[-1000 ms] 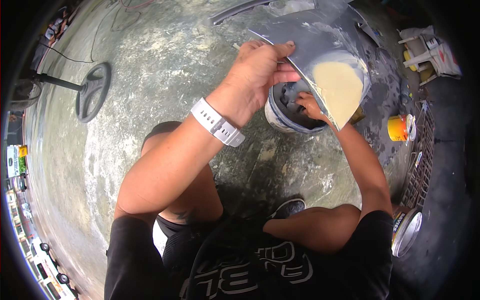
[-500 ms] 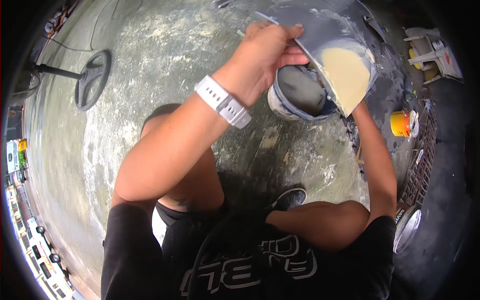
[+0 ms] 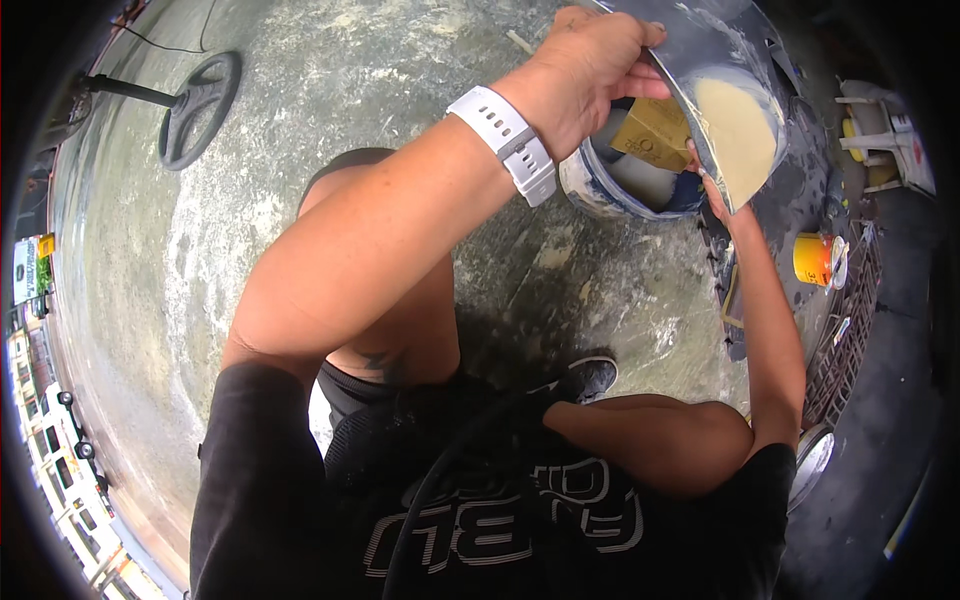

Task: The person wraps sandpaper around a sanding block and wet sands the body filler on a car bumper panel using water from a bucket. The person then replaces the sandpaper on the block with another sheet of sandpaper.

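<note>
My left hand [image 3: 605, 75], with a white watch on its wrist, grips the edge of a dark grey curved panel [image 3: 715, 40]. The panel bears a smooth cream patch of filler [image 3: 738, 140] near its lower end. Beneath the panel, my right hand [image 3: 706, 182] shows only partly, its fingertips closed at the edge of a yellow-brown sheet of sandpaper [image 3: 652, 133]. This sheet is over the mouth of a smeared bucket [image 3: 592, 193] holding cloudy liquid. The panel hides the rest of my right hand.
On the left stands a steering wheel [image 3: 200, 110] on a dark shaft. A yellow-orange can [image 3: 818, 260] sits to the right, beside a metal grating [image 3: 850, 330]. A pale-rimmed tin [image 3: 812, 468] is lower right. White vehicles [image 3: 60, 450] show at the far left.
My right hand's fingertips and the sandpaper have come into sight over the bucket; before, they were hidden. My left hand still holds the panel. The whole view has shifted slightly.
</note>
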A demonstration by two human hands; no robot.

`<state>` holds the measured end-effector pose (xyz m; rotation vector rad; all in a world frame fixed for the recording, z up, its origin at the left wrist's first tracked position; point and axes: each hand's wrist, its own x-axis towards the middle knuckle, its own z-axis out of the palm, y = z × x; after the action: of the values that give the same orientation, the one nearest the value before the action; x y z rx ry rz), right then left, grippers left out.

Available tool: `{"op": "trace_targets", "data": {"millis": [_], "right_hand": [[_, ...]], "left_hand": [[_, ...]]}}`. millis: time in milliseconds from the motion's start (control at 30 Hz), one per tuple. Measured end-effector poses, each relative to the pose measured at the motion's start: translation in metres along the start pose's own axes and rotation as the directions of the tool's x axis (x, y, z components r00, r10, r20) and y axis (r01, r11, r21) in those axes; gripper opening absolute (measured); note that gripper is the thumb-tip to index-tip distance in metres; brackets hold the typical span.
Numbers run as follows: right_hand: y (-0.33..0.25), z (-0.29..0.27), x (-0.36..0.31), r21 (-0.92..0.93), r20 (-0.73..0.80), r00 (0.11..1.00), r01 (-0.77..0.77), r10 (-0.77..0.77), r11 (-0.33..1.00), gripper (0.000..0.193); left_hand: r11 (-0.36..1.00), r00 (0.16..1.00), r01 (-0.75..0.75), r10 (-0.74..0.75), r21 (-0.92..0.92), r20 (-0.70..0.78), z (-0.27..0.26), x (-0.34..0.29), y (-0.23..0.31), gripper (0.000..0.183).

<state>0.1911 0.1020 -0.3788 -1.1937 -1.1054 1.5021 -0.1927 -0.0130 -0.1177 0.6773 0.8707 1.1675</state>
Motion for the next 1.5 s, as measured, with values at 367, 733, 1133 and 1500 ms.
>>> {"op": "trace_targets", "data": {"millis": [367, 733, 1133, 1500], "right_hand": [[-0.071, 0.032, -0.065, -0.383, -0.147, 0.989, -0.027, -0.032, 0.924, 0.038], [-0.137, -0.067, -0.119, -0.507, -0.347, 0.870, 0.140, -0.350, 0.851, 0.037], [-0.109, 0.075, -0.144, -0.444, -0.071, 0.951, 0.239, -0.300, 0.864, 0.051], [-0.165, 0.155, -0.131, -0.206, 0.092, 0.962, 0.273, -0.259, 0.940, 0.037]], "left_hand": [[0.996, 0.999, -0.002, 0.005, 0.088, -0.042, -0.001, -0.006, -0.013, 0.026], [0.802, 0.920, 0.392, -0.350, 0.452, -0.177, -0.064, -0.009, -0.138, 0.045], [0.159, 0.994, 0.089, -0.083, 0.983, -0.077, -0.031, -0.012, -0.083, 0.076], [0.939, 0.994, -0.072, 0.096, 0.337, -0.057, -0.024, 0.007, -0.091, 0.051]]}}
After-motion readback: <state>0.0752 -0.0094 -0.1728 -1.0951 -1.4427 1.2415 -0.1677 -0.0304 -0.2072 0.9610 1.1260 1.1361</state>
